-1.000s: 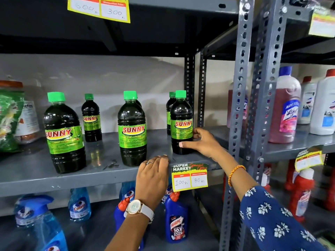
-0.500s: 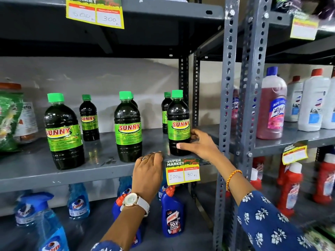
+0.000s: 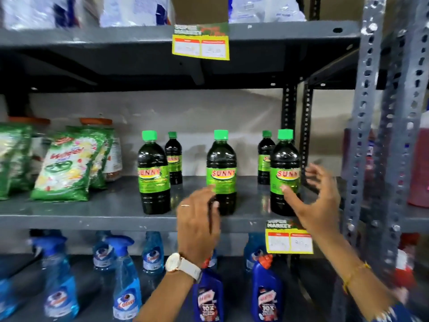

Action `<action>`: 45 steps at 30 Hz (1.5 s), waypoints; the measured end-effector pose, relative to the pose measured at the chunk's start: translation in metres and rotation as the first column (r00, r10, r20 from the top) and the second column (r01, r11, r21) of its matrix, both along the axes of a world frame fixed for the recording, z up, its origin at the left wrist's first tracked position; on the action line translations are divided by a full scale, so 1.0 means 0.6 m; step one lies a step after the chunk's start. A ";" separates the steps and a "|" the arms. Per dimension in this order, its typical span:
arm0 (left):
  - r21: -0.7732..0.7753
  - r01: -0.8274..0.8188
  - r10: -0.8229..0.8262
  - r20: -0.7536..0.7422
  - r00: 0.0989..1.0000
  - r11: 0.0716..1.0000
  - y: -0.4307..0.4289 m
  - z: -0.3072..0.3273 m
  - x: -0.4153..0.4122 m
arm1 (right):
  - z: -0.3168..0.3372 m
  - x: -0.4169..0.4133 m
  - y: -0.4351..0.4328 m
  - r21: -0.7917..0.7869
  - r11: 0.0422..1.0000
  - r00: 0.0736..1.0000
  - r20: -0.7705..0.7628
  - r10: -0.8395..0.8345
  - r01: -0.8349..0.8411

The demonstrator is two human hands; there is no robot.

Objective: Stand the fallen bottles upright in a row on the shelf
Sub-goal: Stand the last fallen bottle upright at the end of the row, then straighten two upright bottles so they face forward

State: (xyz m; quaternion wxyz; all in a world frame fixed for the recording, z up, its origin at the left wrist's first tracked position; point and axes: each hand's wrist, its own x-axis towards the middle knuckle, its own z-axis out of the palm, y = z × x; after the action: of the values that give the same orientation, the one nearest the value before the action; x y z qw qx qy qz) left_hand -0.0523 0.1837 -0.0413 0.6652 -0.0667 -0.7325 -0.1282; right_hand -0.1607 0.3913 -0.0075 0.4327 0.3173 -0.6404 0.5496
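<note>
Three large dark SUNNY bottles with green caps stand upright in a row on the grey shelf (image 3: 92, 212): the left bottle (image 3: 153, 173), the middle bottle (image 3: 221, 168) and the right bottle (image 3: 285, 170). Two smaller bottles (image 3: 173, 158) (image 3: 264, 156) stand behind them. My left hand (image 3: 198, 224) hovers in front of the middle bottle's base, fingers loosely curled, holding nothing. My right hand (image 3: 318, 201) is spread open just right of the right bottle, its thumb near the label, not gripping.
Green detergent packets (image 3: 67, 166) sit at the shelf's left. Blue spray bottles (image 3: 125, 275) and blue cleaner bottles (image 3: 267, 291) fill the shelf below. A yellow price tag (image 3: 289, 238) hangs on the shelf edge. Perforated grey uprights (image 3: 366, 135) stand at the right.
The view has shifted right and up. My right hand has let go of the right bottle and opened beside it. My left hand has lifted off the shelf edge.
</note>
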 end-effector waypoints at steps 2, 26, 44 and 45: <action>0.146 -0.096 0.120 -0.170 0.978 0.985 -0.054 0.020 0.012 | 0.013 0.030 -0.046 0.008 0.999 0.992 -0.114 0.046 -0.046; 0.506 -0.447 0.304 0.341 0.889 0.738 -0.184 0.018 0.002 | -0.024 0.036 -0.218 0.525 0.849 0.928 0.287 -0.237 0.055; 0.488 -0.431 0.324 0.290 0.900 0.759 -0.192 0.010 -0.001 | -0.022 0.041 -0.216 0.521 0.853 0.929 0.301 -0.216 0.030; 0.486 -0.431 0.320 0.298 0.899 0.761 -0.192 0.010 -0.001 | -0.022 0.042 -0.217 0.523 0.852 0.928 0.302 -0.219 0.031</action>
State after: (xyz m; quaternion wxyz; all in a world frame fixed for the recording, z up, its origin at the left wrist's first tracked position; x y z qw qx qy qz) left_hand -0.0526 0.0684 -0.0355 0.5927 0.2851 -0.7266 -0.1986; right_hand -0.1357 0.2612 -0.0208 0.2474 0.2742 -0.8488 0.3784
